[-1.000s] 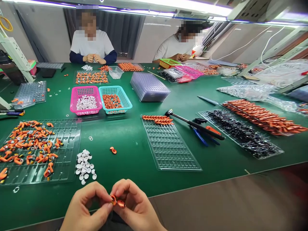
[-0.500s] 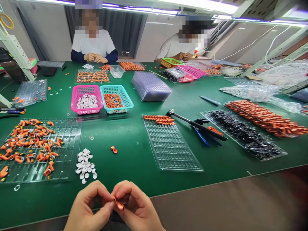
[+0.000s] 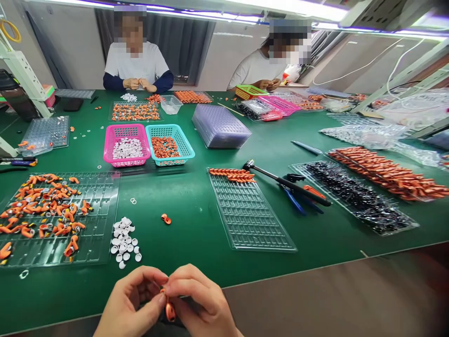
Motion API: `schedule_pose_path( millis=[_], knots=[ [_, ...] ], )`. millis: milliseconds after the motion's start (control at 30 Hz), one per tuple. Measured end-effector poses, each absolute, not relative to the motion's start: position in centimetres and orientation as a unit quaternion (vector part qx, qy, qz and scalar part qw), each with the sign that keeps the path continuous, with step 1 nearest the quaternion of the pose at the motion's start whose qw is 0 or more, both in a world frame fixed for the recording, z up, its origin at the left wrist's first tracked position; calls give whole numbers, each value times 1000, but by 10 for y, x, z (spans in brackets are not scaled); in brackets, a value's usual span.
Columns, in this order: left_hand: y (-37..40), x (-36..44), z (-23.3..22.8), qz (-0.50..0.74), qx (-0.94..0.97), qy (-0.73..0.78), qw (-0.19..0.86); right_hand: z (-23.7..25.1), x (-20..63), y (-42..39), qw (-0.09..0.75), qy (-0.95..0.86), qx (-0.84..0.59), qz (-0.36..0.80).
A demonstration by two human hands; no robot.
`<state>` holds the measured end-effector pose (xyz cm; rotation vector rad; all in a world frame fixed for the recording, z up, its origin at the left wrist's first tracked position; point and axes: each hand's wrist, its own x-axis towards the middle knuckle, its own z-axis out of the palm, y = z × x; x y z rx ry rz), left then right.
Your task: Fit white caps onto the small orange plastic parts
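Note:
My left hand [image 3: 129, 304] and my right hand [image 3: 201, 304] meet at the near table edge, fingertips pinched together on one small orange part [image 3: 170, 309] that hangs down between them. Just beyond the left hand lies a heap of small white caps [image 3: 123, 241]. A single loose orange part [image 3: 165, 218] rests on the green mat further out. A clear tray [image 3: 94, 224] with several orange parts sits to the left, and a clear grid tray [image 3: 250, 215] with a row of orange parts [image 3: 231, 174] at its far end lies to the right.
A pink basket [image 3: 108, 145] of white caps and a teal basket [image 3: 185, 145] of orange parts stand mid-table. A hammer [image 3: 280, 180] and blue-handled pliers [image 3: 294, 201] lie right of the grid tray. Two people sit at the far side, handling parts.
The orange part between my fingers has turned from lying sideways to hanging downward, and both hands have dropped slightly toward me.

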<state>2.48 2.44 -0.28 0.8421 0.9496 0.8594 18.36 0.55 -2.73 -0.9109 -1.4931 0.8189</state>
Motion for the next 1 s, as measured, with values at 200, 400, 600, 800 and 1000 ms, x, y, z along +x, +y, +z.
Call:
schedule_pose_path(
  millis=[200,400,600,800,1000],
  knots=[
    [29,24,6,353,360,429,750,-25,188,6,540,-663,-404,324],
    [27,17,2,349,449,451,688,-16,195,8,518,-634,-405,407],
    [24,12,-1,383,654,443,479,-5,199,12,445,-622,-451,459],
    [22,15,-9,439,703,414,376,-5,196,13,443,-643,-466,415],
    [21,15,-11,445,722,398,350,-5,196,12,445,-648,-479,390]
  ],
)
